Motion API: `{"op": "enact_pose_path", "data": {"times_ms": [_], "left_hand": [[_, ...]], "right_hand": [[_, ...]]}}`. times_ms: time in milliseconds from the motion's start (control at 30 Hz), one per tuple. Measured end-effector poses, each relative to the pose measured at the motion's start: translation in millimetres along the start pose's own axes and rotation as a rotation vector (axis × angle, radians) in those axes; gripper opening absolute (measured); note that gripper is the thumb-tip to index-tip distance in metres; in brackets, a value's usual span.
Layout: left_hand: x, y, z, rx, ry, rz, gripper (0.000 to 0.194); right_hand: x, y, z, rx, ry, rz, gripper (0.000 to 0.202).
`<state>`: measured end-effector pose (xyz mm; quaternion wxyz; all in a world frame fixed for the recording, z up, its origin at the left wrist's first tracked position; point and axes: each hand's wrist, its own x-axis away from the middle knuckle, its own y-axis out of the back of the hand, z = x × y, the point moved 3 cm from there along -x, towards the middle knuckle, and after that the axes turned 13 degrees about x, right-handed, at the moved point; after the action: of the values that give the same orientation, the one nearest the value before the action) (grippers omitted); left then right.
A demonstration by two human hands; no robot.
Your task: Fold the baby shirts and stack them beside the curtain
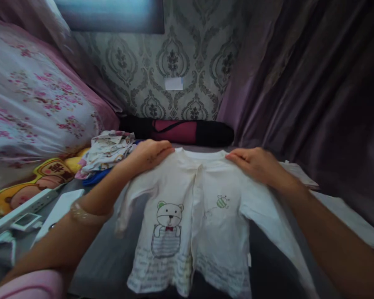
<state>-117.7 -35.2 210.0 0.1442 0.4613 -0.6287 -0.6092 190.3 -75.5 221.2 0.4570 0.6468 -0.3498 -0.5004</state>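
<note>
A small white long-sleeved shirt [218, 232] with a bear print and a little bee print hangs front side toward me, its sleeves drooping at both sides. My left hand [151, 154] pinches its shoulder beside the collar. At the opposite shoulder, my right hand [254, 162] grips the cloth between thumb and fingers. The collar is stretched between the two hands, and the hem hangs low near the bottom of the view.
Crumpled clothes [109, 151] lie at the left, near a yellow cartoon cushion [50, 178] and a white power strip [34, 203]. Behind is a black and maroon roll [177, 132]. Folded white cloth [349, 216] lies at the right.
</note>
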Motion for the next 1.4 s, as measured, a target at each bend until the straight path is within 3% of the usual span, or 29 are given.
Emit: {"op": "enact_pose_path", "data": {"times_ms": [100, 200, 267, 367, 800, 900, 1033, 1233, 1400], "left_hand": [[-8.6, -78.3, 27.9, 0.121, 0.05, 0.132, 0.037], [-16.6, -145.0, 47.4, 0.183, 0.108, 0.25, 0.037], [-23.6, -174.4, 55.8, 0.182, 0.146, 0.296, 0.036], [-34.4, -199.4, 66.4, 0.128, 0.187, 0.323, 0.037], [-73.1, -233.6, 96.2, 0.049, 0.304, 0.269, 0.037], [-81.3, -238.8, 102.9, 0.116, 0.303, 0.284, 0.034], [-93.1, -239.0, 111.1, 0.252, 0.263, 0.269, 0.026], [-108.2, -251.4, 110.6, 0.483, 0.324, 0.317, 0.033], [-106.5, -259.4, 103.2, 0.339, 0.353, 0.248, 0.028]], "right_hand": [[-9.4, -77.2, -6.9, 0.077, 0.019, 0.239, 0.039], [-13.4, -140.3, -11.0, 0.163, 0.01, 0.386, 0.041], [-15.8, -166.7, -11.6, 0.21, 0.014, 0.421, 0.044], [-21.4, -188.8, -12.9, 0.28, 0.026, 0.433, 0.046], [-59.7, -236.6, -39.1, 0.34, 0.001, 0.387, 0.044], [-65.8, -241.7, -42.7, 0.286, -0.001, 0.412, 0.042], [-74.4, -246.0, -45.0, 0.069, -0.026, 0.317, 0.033], [-90.3, -263.5, -42.9, -0.16, -0.063, 0.288, 0.029], [-92.0, -268.1, -37.9, -0.095, -0.071, 0.236, 0.029]]}}
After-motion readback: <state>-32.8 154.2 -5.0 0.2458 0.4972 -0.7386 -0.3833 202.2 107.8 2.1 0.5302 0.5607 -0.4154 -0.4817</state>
